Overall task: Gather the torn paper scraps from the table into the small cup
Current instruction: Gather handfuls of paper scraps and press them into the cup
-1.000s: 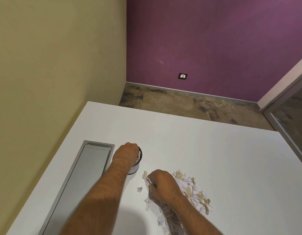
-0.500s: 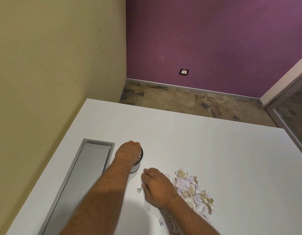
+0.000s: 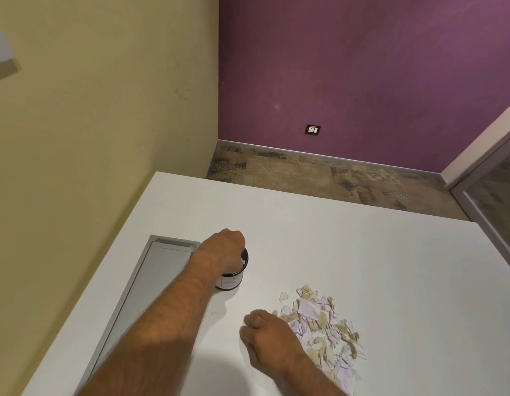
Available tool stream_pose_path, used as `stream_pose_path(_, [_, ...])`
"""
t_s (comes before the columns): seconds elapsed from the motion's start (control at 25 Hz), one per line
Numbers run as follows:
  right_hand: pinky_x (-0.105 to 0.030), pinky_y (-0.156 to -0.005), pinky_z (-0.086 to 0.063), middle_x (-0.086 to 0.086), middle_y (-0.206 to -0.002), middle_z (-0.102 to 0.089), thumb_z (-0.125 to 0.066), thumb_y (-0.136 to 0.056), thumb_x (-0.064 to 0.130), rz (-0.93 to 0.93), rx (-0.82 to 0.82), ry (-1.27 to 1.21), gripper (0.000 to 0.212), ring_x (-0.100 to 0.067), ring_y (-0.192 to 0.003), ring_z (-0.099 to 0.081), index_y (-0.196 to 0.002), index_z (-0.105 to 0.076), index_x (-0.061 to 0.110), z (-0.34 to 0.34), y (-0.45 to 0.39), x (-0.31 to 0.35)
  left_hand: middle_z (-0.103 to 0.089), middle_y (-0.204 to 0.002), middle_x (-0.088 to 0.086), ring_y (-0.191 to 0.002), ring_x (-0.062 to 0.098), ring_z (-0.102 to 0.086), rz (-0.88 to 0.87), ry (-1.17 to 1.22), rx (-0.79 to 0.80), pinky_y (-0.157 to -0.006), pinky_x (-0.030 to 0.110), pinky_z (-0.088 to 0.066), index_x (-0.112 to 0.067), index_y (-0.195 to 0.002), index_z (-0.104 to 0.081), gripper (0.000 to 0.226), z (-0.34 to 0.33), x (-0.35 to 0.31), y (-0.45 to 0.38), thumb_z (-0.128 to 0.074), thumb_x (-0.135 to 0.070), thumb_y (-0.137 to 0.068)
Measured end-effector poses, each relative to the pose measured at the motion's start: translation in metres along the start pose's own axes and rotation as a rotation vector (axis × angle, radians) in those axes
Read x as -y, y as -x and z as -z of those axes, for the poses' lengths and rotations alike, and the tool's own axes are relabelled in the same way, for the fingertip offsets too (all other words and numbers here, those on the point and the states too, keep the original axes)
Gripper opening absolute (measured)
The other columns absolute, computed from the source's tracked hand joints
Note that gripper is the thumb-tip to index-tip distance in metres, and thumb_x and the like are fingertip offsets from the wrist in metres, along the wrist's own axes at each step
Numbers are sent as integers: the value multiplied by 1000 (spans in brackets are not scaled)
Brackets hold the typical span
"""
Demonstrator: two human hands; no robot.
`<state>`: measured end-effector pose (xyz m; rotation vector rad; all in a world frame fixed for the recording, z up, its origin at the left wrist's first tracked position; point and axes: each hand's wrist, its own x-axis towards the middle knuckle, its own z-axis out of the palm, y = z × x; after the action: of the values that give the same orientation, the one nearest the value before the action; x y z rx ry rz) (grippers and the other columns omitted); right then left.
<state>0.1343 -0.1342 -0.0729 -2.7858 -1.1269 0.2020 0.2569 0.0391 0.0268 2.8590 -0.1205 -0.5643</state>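
A small dark-rimmed cup point(image 3: 233, 281) with a white label stands on the white table point(image 3: 362, 252). My left hand point(image 3: 222, 252) rests on top of it, fingers curled over the rim, with white bits showing at the fingertips. The pile of torn paper scraps point(image 3: 322, 324), white, lilac and tan, lies to the right of the cup. My right hand point(image 3: 266, 338) sits on the table at the pile's left edge. Its fingers are curled shut, pinching scraps tucked under them. One loose scrap point(image 3: 283, 296) lies at the pile's top left.
A grey recessed cable hatch point(image 3: 150, 275) runs along the table's left side, under my left forearm. A yellow wall stands close on the left. The table's far edge point(image 3: 305, 192) drops to a patterned floor. A glass door frame point(image 3: 488, 195) is at the right.
My right hand slid left and toward me off the pile and closed. The small scraps that lay to its left are no longer in sight. My left hand stayed on the cup.
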Motion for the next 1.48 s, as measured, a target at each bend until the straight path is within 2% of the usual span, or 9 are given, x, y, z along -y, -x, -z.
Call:
stream_pose_path(0.16, [-27, -60, -47, 4, -68, -56, -54, -76, 15, -95, -111, -208, 12, -15, -73, -51, -64, -56, 18, 8, 9, -15, -72, -95, -2, -87, 20, -65, 16, 421, -414, -79, 31, -54, -24, -95, -71, 18, 1, 14, 34, -64, -15, -81])
stream_pose_path(0.28, [-24, -89, -48, 3, -108, -69, -47, -89, 27, -306, -238, -271, 26, -15, -110, -57, -97, -71, 21, 16, 8, -34, -70, -77, -6, -75, 17, -65, 175, 729, -736, -70, 29, -52, -23, -83, -69, 8, -33, 32, 67, -67, -15, -82])
stream_pose_path(0.4, [-35, -105, -39, -9, -126, -57, -34, -97, 35, -352, -126, -195, 39, -27, -122, -46, -117, -58, 13, 20, 5, -44, -72, -102, 4, -102, 25, -65, 255, 654, -507, -90, 34, -51, -20, -102, -69, 15, -93, 39, 87, -65, -18, -87])
stream_pose_path(0.48, [-38, -106, -35, -10, -122, -53, -27, -98, 38, -318, -23, -125, 39, -28, -117, -44, -117, -51, 13, 17, 4, -41, -58, -137, 11, -131, 25, -49, 171, 451, -344, -114, 32, -29, -10, -130, -59, 40, -128, 29, 104, -55, -30, -95])
stream_pose_path(0.6, [-40, -102, -41, -9, -117, -53, -28, -97, 36, -216, -4, -100, 33, -28, -113, -46, -112, -49, 17, 6, 9, -25, -57, -135, 20, -127, 37, -54, -47, 262, -351, -115, 35, -17, 3, -125, -61, 61, -160, 8, 129, -36, -45, -98])
stream_pose_path(0.84, [-39, -117, -28, -8, -138, -53, -35, -95, 30, -95, -5, -163, 40, -30, -131, -44, -131, -50, 18, 4, 37, 5, -49, -143, 13, -132, 38, -46, -170, 321, -324, -118, 24, 2, 1, -134, -52, 76, -180, -12, 143, -81, -25, -69])
stream_pose_path(1.04, [-26, -103, -39, 7, -132, -60, -51, -87, 28, -490, -310, -367, 38, -16, -127, -48, -123, -62, 25, 23, 76, 5, -36, -155, -2, -140, 19, -37, -170, 294, -254, -116, 20, -18, -23, -149, -33, 85, -167, -21, 131, -67, -51, -76])
stream_pose_path(1.16, [-22, -83, -47, 12, -122, -56, -52, -81, 33, -600, -193, -277, 40, -12, -112, -48, -120, -56, 35, 27, 92, 7, -22, -156, -5, -135, 21, -31, -85, 154, -77, -108, 34, -35, -41, -150, -14, 87, -158, -35, 117, -62, -57, -79])
stream_pose_path(1.48, [-34, -67, -52, 3, -102, -50, -42, -87, 28, -593, -53, -231, 23, -21, -90, -53, -107, -53, 29, 9, 66, 24, -45, -124, -4, -113, 18, -46, -41, 244, -120, -89, 33, -51, -35, -124, -50, 34, -169, -49, 106, -58, -33, -90])
